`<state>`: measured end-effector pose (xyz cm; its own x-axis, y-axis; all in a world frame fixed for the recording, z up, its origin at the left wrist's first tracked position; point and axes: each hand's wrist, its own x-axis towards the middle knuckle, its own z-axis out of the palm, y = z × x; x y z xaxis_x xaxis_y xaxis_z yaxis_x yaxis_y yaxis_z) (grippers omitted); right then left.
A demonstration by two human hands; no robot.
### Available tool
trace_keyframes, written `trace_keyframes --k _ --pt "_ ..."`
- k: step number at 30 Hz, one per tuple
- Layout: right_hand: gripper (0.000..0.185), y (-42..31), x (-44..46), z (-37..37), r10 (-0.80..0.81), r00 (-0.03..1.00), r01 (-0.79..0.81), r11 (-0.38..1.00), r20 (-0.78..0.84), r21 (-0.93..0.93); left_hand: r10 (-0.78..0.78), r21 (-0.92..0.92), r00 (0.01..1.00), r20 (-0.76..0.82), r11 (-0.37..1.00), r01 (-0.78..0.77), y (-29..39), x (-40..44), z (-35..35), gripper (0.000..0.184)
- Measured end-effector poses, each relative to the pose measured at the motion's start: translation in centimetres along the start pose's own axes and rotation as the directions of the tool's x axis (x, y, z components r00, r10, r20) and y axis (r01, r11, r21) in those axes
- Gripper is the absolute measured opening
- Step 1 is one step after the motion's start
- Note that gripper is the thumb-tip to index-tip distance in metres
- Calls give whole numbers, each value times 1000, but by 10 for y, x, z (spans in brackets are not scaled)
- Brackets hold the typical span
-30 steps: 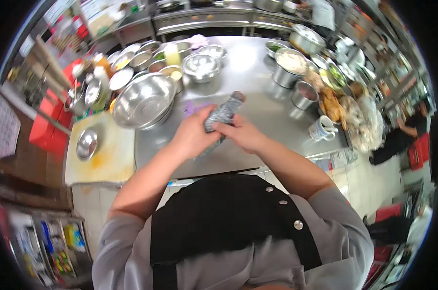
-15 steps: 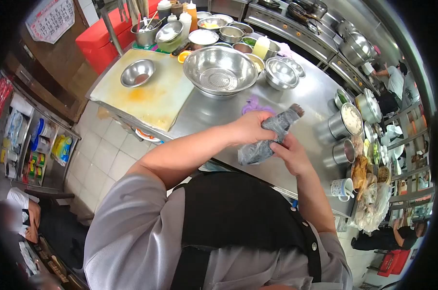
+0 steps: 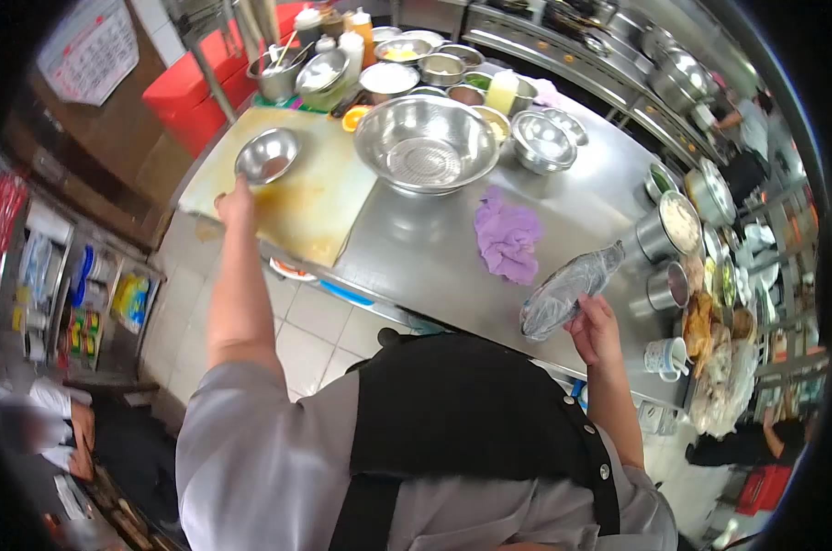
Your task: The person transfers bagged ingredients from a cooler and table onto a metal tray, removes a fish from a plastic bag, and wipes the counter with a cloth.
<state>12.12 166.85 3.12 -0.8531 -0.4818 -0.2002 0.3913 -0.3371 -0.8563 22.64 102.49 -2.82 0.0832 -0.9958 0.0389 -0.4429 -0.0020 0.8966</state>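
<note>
My left hand (image 3: 235, 204) reaches over the near left part of the cutting board (image 3: 329, 207), its fingers apart. Its fingertips are at the rim of a small steel bowl (image 3: 267, 156) with a little reddish-brown stuff inside; I cannot tell whether they touch. My right hand (image 3: 596, 331) is closed on the side of a long dark bundle (image 3: 572, 289) wrapped in clear plastic, just over the steel table. What is inside the wrap is unclear. Between the hands lie a crumpled purple cloth (image 3: 508, 234) and a large steel bowl (image 3: 425, 147).
Squeeze bottles (image 3: 351, 46), ingredient bowls (image 3: 441, 69) and half an orange (image 3: 354, 118) crowd the table's back. Pots (image 3: 668, 286), a mug (image 3: 665, 356) and plastic bags (image 3: 723, 386) line the right edge. One person sits at left (image 3: 76, 432); others stand at right.
My left hand has let go of the wrapped bundle and swung left to the small bowl. The bundle, in my right hand, has moved right and down, uncovering the purple cloth.
</note>
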Motion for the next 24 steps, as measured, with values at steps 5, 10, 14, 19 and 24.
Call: trace_keyframes --k 5,10,14,19,24 --pt "24 6 -20 -30 72 996 -74 997 -60 -18 -225 -141 704 673 896 421 2 18 13 32" --pt "25 7 -39 -16 73 989 -72 997 -125 7 -94 -143 726 681 956 257 41 5 18 29" --pt "27 12 -56 -17 40 984 -37 999 -172 22 -10 -183 693 720 962 203 92 -15 31 28" --pt "28 14 -74 -27 10 976 3 998 -216 60 96 -219 586 804 965 142 152 -50 62 26" --pt "33 24 -91 -48 -7 958 51 988 -287 145 120 -239 525 843 957 165 189 -77 96 22"
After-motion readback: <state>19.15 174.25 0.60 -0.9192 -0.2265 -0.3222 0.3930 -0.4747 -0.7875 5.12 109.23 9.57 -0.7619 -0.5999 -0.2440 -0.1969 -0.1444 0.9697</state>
